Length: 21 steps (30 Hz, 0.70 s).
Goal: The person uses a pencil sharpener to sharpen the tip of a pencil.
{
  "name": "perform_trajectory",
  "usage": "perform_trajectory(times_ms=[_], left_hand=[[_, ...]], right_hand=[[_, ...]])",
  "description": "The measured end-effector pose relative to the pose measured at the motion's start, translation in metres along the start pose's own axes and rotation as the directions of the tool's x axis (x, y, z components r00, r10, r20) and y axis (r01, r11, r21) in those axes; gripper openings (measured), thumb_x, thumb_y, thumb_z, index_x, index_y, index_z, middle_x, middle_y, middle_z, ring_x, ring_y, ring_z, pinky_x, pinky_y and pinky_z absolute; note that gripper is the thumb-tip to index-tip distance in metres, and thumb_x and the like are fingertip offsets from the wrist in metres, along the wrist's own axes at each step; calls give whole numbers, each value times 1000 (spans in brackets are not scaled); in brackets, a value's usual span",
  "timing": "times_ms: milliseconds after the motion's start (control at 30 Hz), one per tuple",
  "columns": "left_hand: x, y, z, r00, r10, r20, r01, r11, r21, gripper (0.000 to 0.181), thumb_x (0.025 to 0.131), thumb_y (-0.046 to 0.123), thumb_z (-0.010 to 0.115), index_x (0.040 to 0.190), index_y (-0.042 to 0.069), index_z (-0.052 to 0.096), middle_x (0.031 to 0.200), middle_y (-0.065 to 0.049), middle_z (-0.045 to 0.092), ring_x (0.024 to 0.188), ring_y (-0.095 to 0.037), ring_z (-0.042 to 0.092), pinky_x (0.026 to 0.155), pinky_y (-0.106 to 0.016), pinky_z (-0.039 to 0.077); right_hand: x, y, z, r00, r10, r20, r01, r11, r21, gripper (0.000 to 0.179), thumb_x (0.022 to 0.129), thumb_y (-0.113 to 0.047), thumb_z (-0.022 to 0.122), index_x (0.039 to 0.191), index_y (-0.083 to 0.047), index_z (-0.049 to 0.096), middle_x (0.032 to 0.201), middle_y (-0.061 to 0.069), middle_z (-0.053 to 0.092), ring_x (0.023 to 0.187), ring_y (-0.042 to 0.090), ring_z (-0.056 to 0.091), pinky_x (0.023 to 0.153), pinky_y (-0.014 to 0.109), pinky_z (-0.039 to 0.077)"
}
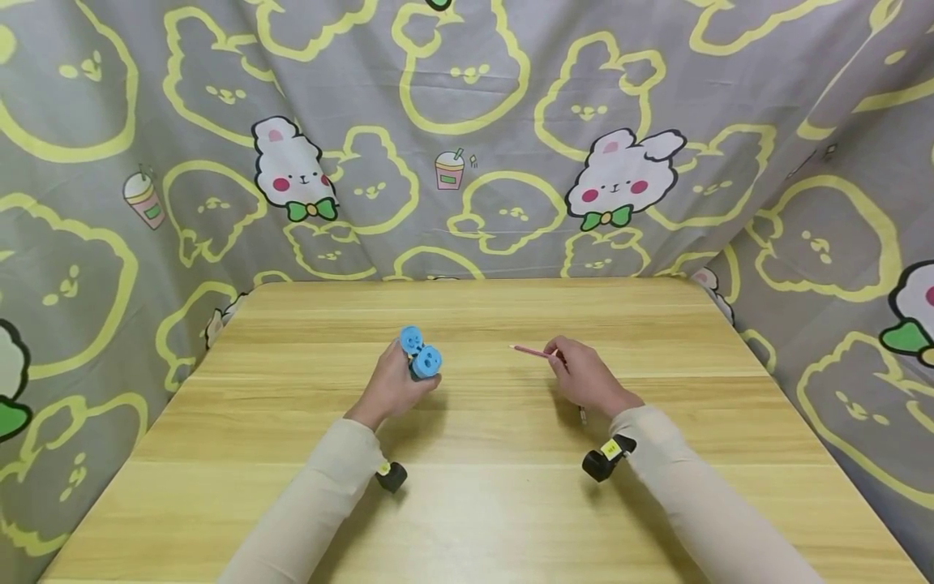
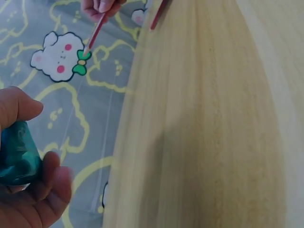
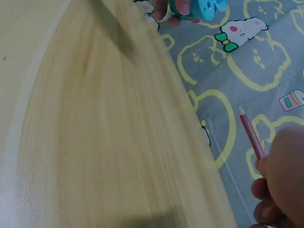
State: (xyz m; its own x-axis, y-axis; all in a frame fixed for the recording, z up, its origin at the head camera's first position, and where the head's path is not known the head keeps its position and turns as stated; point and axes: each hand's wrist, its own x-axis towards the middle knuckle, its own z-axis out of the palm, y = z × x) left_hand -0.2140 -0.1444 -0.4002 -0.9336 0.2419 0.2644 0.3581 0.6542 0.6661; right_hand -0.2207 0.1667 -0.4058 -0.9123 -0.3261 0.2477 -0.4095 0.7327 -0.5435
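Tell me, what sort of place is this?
Probably a makeshift recording corner, perhaps indoors: cartoon-print fabric hangs behind and beside a wood-grain table, and a black device sits at each wrist.

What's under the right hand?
In the head view, one end of a slim stick shows; the right hand covers the rest. Can't tell if it's held.

Pale wood-grain table (image 1: 496,519) before grey curtains (image 1: 503,146) with yellow-outlined cartoon bunnies.
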Motion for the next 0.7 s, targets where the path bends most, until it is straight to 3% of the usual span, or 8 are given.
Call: perform_trajectory(times_ms=[433,700], left_hand=[[2,10,-3,1000,-18,11,18,999,-29,50,76,12,71,114,2,41,108,-15,52,106,-30,51,90,-44,41],[5,15,0,999,-16,35,17,1000,-24,52,74,6,71,117,2,41,106,-11,51,101,-26,51,88,-40,43]], right_hand=[[2,-7,-2,994,-87,-59,90,995,40,10,92,-13,55,94,-5,60,78,0,54,69,16,47,62,32,41],[4,-14,-1,987,-135,-91,141,988,65,7,90,-13,58,92,-7,62,80,-1,56,68,16,46,59,31,39]])
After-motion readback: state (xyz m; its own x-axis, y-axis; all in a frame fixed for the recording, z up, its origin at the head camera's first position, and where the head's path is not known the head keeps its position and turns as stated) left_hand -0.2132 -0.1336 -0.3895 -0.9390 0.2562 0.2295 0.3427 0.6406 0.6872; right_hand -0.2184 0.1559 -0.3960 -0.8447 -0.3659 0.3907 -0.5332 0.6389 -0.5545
